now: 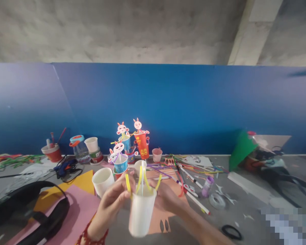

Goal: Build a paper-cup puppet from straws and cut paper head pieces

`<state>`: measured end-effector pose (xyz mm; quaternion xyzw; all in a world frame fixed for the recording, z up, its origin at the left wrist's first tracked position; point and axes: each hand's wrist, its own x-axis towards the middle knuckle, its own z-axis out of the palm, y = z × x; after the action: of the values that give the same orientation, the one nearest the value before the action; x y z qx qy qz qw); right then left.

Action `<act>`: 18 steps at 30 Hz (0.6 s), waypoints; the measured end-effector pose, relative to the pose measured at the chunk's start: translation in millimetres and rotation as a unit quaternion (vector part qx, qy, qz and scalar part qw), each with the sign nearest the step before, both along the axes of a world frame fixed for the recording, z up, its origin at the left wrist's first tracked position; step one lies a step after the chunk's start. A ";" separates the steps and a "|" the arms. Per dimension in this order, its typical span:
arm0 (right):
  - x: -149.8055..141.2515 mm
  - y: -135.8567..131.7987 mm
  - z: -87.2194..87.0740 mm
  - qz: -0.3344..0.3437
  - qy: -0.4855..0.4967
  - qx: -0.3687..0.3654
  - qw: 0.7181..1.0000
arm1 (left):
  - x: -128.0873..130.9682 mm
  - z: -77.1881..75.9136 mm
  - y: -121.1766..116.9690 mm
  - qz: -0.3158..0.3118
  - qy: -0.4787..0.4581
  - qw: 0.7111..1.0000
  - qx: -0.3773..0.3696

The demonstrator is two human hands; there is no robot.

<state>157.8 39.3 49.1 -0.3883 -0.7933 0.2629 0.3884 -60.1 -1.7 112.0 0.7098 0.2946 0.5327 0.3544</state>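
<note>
White paper cup (142, 216): held above the worktop (221, 217), just in front of the chest camera's centre, slightly tilted, mouth up.

Yellow pipe cleaners (128, 182): bent around the cup's mouth, with a pale thin stick (142, 180) upright among them.

Left hand (115, 194): thumb and fingertips clamped on the cup's rim, close against one yellow pipe cleaner.

Right hand (167, 195): at the opposite side of the rim, partly hidden; cannot tell whether clamped or merely resting there.

Handling: probably very light, thin-walled and easily dented, smooth but not very slippery; pipe cleaners likely soft and readily bent.

Where to hold: best taken lightly around the lower wall, or pinched at the rim between pipe cleaners.

Second white cup (100, 187): standing just beyond the left hand.

Peach paper (165, 221): lying flat beneath and beside the held cup.

Rabbit-topped cups: grouped farther back, including a red cup (142, 146) and a blue cup (120, 165).

Purple bottle (207, 187): well to the right, near a tape roll (217, 201).

Blue panel (168, 102): upright behind everything.
</note>
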 end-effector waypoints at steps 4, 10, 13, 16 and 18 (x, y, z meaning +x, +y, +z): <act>43.1 -5.2 32.8 0.043 0.045 -0.058 0.996 | 4.7 32.2 -15.3 -0.167 0.148 0.974 0.042; 63.8 -22.3 65.6 0.117 0.029 -0.106 0.987 | 40.9 32.5 -20.0 -0.220 0.350 0.891 0.187; 60.9 -26.8 66.2 0.144 0.041 -0.102 0.983 | 53.2 21.6 -19.8 -0.256 0.396 0.848 0.240; 57.7 -28.8 63.7 0.148 0.077 -0.083 0.983 | 61.6 13.3 -23.7 -0.210 0.433 0.827 0.290; 56.2 -31.5 63.5 0.137 0.112 -0.075 0.981 | 66.2 7.4 -27.8 -0.166 0.455 0.815 0.320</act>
<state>214.0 7.8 112.6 -0.2718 -0.7689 0.4140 0.4044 6.0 -29.4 119.4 0.9826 0.1131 0.1466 0.0165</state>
